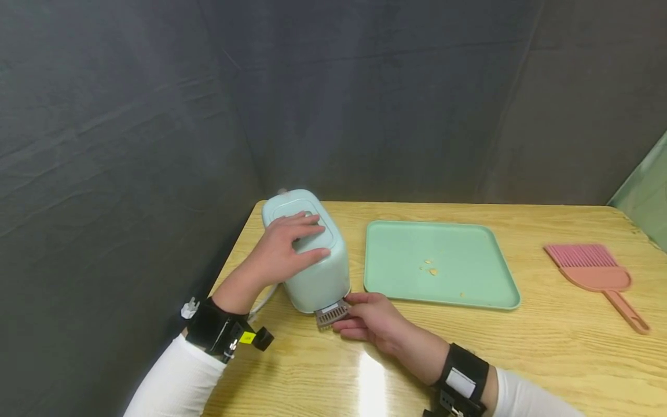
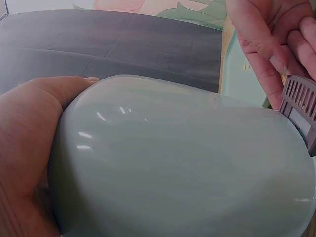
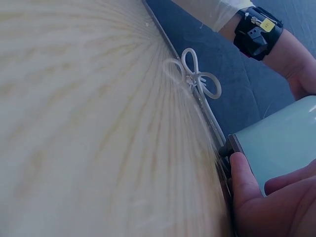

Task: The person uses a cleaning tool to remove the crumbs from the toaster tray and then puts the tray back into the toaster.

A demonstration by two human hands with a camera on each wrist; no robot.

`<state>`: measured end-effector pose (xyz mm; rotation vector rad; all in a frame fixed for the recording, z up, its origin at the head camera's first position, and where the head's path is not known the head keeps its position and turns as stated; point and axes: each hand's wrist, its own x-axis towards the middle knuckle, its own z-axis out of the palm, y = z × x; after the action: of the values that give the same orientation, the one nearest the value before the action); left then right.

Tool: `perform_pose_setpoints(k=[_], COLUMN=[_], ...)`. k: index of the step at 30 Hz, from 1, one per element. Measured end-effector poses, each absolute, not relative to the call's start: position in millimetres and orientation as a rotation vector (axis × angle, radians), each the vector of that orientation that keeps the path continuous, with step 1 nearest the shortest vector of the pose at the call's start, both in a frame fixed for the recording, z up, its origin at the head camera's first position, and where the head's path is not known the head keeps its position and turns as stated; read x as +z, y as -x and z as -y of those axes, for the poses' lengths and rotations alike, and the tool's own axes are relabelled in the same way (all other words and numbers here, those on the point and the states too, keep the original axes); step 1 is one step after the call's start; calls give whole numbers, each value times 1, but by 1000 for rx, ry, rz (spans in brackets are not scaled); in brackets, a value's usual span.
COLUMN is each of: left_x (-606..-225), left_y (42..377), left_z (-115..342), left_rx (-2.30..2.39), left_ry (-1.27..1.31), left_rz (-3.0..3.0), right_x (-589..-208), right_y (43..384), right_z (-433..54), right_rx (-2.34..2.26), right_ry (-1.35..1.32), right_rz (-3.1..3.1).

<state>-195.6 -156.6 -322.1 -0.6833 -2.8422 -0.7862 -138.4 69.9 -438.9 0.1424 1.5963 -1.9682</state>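
A pale mint toaster (image 1: 320, 286) stands at the table's left side. My left hand (image 1: 283, 246) rests on its top with fingers spread; in the left wrist view that hand lies along the toaster's rounded edge. At the toaster's near lower end, a grey-brown slotted piece (image 1: 332, 313), like a crumb tray, sticks out. My right hand (image 1: 377, 324) pinches the right end of this piece between thumb and fingers. In the right wrist view the thumb (image 3: 242, 173) presses against the dark edge beside the mint body (image 3: 281, 143). How far the piece reaches inside is hidden.
A mint-green tray (image 1: 401, 246) with a few crumbs (image 1: 433, 271) lies right of the toaster. Farther right is a pink brush fitted with an orange dustpan (image 1: 594, 278). The toaster's white cord (image 1: 266, 302) and plug (image 1: 190, 308) lie by the left table edge. Dark curtains hang behind.
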Motion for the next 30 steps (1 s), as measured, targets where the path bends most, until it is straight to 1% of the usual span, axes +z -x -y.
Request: perform_pose_setpoints(k=[18,30], left_x=[-323,-323], left_y=[196,198], left_z=[155,158], left_rx=[-783,-796], left_ry=[706,726], left_rz=[2848,2837], right_x=[-431,-426], right_y=[114,123], right_z=[-83,-78], right_rx=[-2128,-2146], right_ry=[-118,-130], right_rz=[-1435,-1448])
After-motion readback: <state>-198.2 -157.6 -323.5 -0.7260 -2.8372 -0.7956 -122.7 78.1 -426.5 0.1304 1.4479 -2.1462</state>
